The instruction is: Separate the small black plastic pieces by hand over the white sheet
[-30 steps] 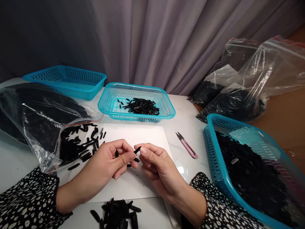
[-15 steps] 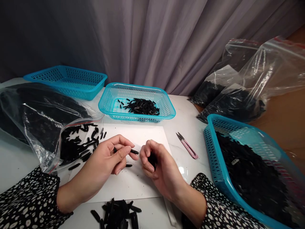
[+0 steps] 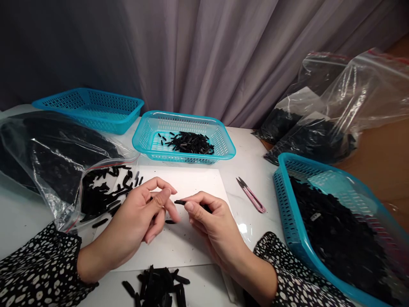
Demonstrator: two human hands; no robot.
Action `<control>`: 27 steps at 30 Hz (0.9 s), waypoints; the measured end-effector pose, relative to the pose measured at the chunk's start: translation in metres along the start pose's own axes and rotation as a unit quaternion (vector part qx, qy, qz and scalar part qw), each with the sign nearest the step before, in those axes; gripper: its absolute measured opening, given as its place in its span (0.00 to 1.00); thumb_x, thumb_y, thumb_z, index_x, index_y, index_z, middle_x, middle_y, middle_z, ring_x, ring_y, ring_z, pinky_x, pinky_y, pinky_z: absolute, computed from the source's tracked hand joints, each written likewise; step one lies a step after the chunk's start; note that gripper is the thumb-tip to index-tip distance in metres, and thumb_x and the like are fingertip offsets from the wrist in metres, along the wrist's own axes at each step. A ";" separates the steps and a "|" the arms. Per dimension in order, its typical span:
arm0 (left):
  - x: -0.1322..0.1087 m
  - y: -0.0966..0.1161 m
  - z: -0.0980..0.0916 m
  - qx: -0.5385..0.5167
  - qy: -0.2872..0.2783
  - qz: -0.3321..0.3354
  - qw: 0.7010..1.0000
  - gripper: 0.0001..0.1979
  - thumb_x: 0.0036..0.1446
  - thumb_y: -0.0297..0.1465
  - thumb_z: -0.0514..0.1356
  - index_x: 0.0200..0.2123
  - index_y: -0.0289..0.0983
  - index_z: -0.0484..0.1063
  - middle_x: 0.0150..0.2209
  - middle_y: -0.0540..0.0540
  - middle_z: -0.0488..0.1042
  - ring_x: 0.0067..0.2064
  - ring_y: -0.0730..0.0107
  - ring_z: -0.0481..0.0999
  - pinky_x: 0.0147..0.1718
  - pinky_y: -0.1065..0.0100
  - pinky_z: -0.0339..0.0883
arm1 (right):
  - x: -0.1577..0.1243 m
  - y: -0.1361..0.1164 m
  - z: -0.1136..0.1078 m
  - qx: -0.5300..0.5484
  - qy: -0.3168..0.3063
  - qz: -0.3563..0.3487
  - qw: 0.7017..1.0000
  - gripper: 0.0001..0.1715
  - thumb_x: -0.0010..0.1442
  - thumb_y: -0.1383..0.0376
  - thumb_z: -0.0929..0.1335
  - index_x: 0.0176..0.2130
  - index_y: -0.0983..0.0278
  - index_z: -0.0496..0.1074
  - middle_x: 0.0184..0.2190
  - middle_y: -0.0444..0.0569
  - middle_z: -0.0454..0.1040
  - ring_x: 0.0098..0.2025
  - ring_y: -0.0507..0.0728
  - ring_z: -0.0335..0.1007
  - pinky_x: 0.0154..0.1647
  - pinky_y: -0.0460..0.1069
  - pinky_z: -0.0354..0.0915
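My right hand [image 3: 217, 226] pinches a small, slim black strip [image 3: 180, 202] between thumb and forefinger, its tip pointing left. More black material [image 3: 206, 208] shows inside that hand, behind the fingers. Just left of it, my left hand [image 3: 143, 213] is loosely curled, thumb against the forefinger; whatever it holds is mostly hidden. Both are above a white board [image 3: 179, 251], where one black strip [image 3: 170, 221] lies below the left fingertips. A heap of black strips [image 3: 99, 194] spills from an open zip bag [image 3: 57, 157] at left. Larger black pieces [image 3: 161, 285] are piled at the near edge.
A blue basket [image 3: 183, 157] with black strips stands behind the board, another blue basket [image 3: 92, 111] at back left. Pink thread snips [image 3: 251, 196] lie at right. A large blue basket [image 3: 289, 204] of black pieces and clear bags [image 3: 319, 123] stand further right.
The strip that stuck out of my left fingers is no longer there; a strip is now pinched in my right hand. The right hand has turned, its thumb and forefinger pointing left.
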State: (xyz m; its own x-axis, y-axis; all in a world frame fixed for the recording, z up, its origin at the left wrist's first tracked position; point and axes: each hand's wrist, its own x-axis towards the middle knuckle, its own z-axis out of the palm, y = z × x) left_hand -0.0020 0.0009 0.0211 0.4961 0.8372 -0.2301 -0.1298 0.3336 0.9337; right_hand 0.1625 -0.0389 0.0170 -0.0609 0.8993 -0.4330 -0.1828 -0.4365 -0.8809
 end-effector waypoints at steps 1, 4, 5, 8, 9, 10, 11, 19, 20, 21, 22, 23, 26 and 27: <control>0.000 0.000 0.000 0.004 0.004 -0.007 1.000 0.15 0.67 0.45 0.55 0.38 0.38 0.67 0.19 0.54 0.71 0.14 0.83 0.48 0.16 0.73 0.36 | 0.000 0.000 0.000 0.001 0.002 -0.001 1.000 0.41 0.45 0.43 0.75 0.43 0.74 0.68 0.20 0.39 0.59 0.18 0.34 0.42 0.18 0.36 0.40; -0.001 0.001 -0.002 0.021 0.025 -0.022 0.999 0.18 0.67 0.47 0.52 0.34 0.38 0.66 0.14 0.59 0.51 0.18 0.78 0.42 0.17 0.73 0.37 | 0.001 0.000 0.000 0.002 0.014 -0.012 1.000 0.41 0.45 0.45 0.75 0.45 0.73 0.69 0.21 0.40 0.59 0.19 0.34 0.44 0.18 0.36 0.41; -0.001 0.002 -0.003 0.026 0.037 -0.028 0.999 0.18 0.67 0.46 0.53 0.33 0.38 0.65 0.15 0.59 0.49 0.20 0.77 0.42 0.18 0.73 0.38 | 0.001 0.000 0.000 0.002 0.020 -0.015 1.000 0.41 0.45 0.45 0.75 0.46 0.73 0.69 0.22 0.40 0.59 0.19 0.34 0.45 0.18 0.36 0.42; 0.001 0.001 -0.004 0.020 0.055 -0.054 0.997 0.09 0.64 0.38 0.56 0.35 0.38 0.66 0.23 0.55 0.57 0.25 0.75 0.50 0.23 0.74 0.47 | 0.001 -0.001 0.000 -0.001 0.030 -0.025 0.999 0.40 0.45 0.47 0.76 0.47 0.73 0.70 0.23 0.40 0.58 0.19 0.34 0.46 0.19 0.35 0.44; 0.002 0.000 -0.003 0.009 0.053 -0.062 0.997 0.06 0.63 0.34 0.56 0.38 0.38 0.67 0.26 0.54 0.62 0.27 0.75 0.53 0.25 0.73 0.51 | 0.000 -0.001 -0.001 -0.004 0.030 -0.028 0.999 0.39 0.46 0.47 0.75 0.47 0.72 0.70 0.22 0.40 0.58 0.19 0.34 0.47 0.19 0.35 0.45; 0.003 -0.001 -0.003 -0.004 0.044 -0.069 0.997 0.05 0.61 0.32 0.56 0.40 0.38 0.68 0.30 0.52 0.65 0.30 0.74 0.57 0.28 0.73 0.53 | 0.000 -0.001 -0.001 -0.008 0.026 -0.031 0.999 0.39 0.46 0.47 0.75 0.47 0.72 0.70 0.22 0.40 0.58 0.19 0.34 0.47 0.19 0.35 0.45; 0.003 -0.003 -0.002 -0.016 0.033 -0.077 0.996 0.06 0.61 0.31 0.56 0.42 0.38 0.68 0.32 0.51 0.67 0.32 0.74 0.59 0.29 0.72 0.55 | 0.000 -0.001 -0.001 -0.012 0.023 -0.034 0.999 0.39 0.46 0.47 0.75 0.47 0.72 0.70 0.22 0.40 0.58 0.19 0.34 0.47 0.19 0.35 0.45; 0.002 -0.010 -0.004 -0.012 -0.006 -0.072 0.997 0.11 0.66 0.34 0.55 0.51 0.39 0.66 0.31 0.51 0.70 0.30 0.75 0.62 0.31 0.71 0.55 | 0.001 -0.001 -0.001 -0.022 0.013 -0.044 0.999 0.37 0.48 0.47 0.74 0.46 0.72 0.69 0.21 0.39 0.57 0.19 0.34 0.47 0.20 0.35 0.44; 0.001 -0.009 -0.004 -0.007 -0.009 -0.070 0.997 0.13 0.66 0.35 0.55 0.52 0.39 0.65 0.32 0.51 0.72 0.30 0.75 0.62 0.31 0.71 0.55 | 0.001 -0.001 -0.001 -0.021 0.012 -0.046 0.999 0.36 0.49 0.48 0.74 0.46 0.72 0.69 0.21 0.39 0.57 0.19 0.34 0.47 0.20 0.35 0.44; 0.001 -0.008 -0.004 -0.001 -0.013 -0.067 0.998 0.13 0.66 0.36 0.55 0.52 0.39 0.65 0.33 0.50 0.73 0.29 0.76 0.62 0.31 0.71 0.55 | 0.001 -0.001 -0.001 -0.019 0.010 -0.047 0.999 0.36 0.49 0.48 0.74 0.45 0.72 0.68 0.21 0.39 0.57 0.19 0.34 0.47 0.20 0.35 0.44; 0.002 -0.007 -0.004 0.005 -0.015 -0.062 0.998 0.13 0.67 0.37 0.55 0.51 0.38 0.65 0.33 0.49 0.75 0.28 0.77 0.61 0.31 0.70 0.54 | 0.000 -0.001 0.000 -0.015 0.008 -0.047 0.999 0.36 0.49 0.48 0.74 0.45 0.72 0.66 0.21 0.39 0.57 0.19 0.34 0.46 0.20 0.35 0.44; 0.002 -0.006 -0.003 0.012 -0.017 -0.056 0.998 0.12 0.66 0.38 0.55 0.48 0.38 0.65 0.33 0.48 0.76 0.26 0.78 0.59 0.31 0.70 0.54 | 0.000 -0.002 0.000 -0.007 0.006 -0.045 0.999 0.35 0.49 0.48 0.73 0.45 0.71 0.64 0.21 0.38 0.57 0.19 0.34 0.45 0.19 0.35 0.43; 0.003 -0.003 -0.001 0.016 -0.027 -0.045 0.999 0.12 0.65 0.40 0.57 0.41 0.37 0.63 0.33 0.47 0.78 0.23 0.80 0.55 0.27 0.70 0.49 | -0.002 -0.004 0.001 0.036 -0.010 -0.041 0.998 0.32 0.52 0.48 0.69 0.38 0.70 0.57 0.23 0.39 0.61 0.17 0.35 0.45 0.17 0.35 0.43; 0.003 -0.003 -0.001 0.013 -0.029 -0.045 0.998 0.13 0.65 0.41 0.58 0.41 0.37 0.62 0.33 0.47 0.78 0.22 0.81 0.54 0.26 0.70 0.48 | -0.002 -0.005 0.001 0.047 -0.014 -0.037 0.998 0.32 0.52 0.47 0.68 0.36 0.70 0.54 0.24 0.39 0.62 0.17 0.36 0.46 0.17 0.35 0.43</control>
State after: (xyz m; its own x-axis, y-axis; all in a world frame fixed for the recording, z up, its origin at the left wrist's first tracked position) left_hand -0.0006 0.0032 0.0177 0.5536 0.7778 -0.2977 -0.0608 0.3942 0.9170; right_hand 0.1620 -0.0389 0.0226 -0.0711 0.9303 -0.3598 -0.2784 -0.3649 -0.8884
